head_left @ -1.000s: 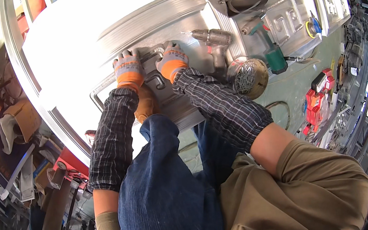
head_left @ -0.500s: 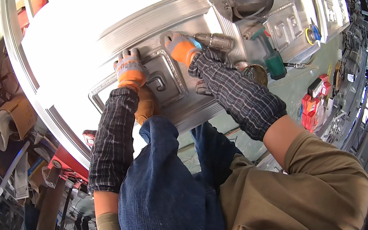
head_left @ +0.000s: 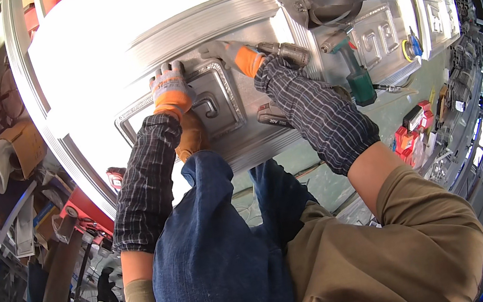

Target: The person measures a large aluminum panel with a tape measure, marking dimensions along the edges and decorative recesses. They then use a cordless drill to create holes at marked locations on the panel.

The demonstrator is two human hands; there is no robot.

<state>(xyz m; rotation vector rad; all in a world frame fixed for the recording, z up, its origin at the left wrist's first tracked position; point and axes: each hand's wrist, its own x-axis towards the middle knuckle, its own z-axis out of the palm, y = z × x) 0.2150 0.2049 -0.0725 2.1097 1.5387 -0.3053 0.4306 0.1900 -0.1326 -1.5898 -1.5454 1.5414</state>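
Observation:
My left hand [head_left: 171, 91], in a grey and orange work glove, rests on a silver metal panel [head_left: 258, 95] with its fingers laid out flat. It lies over the upper edge of a raised, framed rectangle with an embossed curved shape. Farther right, my right hand [head_left: 233, 55], gloved alike, reaches leftward along the panel just above that rectangle's right corner. Its fingers are stretched out and I see nothing held in them. A cordless drill [head_left: 286, 52] lies beside my right wrist, partly hidden by my sleeve; its battery [head_left: 272, 116] shows below the forearm.
A dark welding helmet [head_left: 335, 2] sits at the back right of the panel. Right of my forearm lies a green tool [head_left: 359, 80], with a yellow and blue round item [head_left: 411, 46] beyond. My brown boot [head_left: 191, 135] stands on the panel. Red items [head_left: 408, 137] lie lower right.
My right hand has shifted slightly left and its fingers have stretched out; a blue patch beside it is out of sight. More of the drill's battery shows. My left hand has stayed in place.

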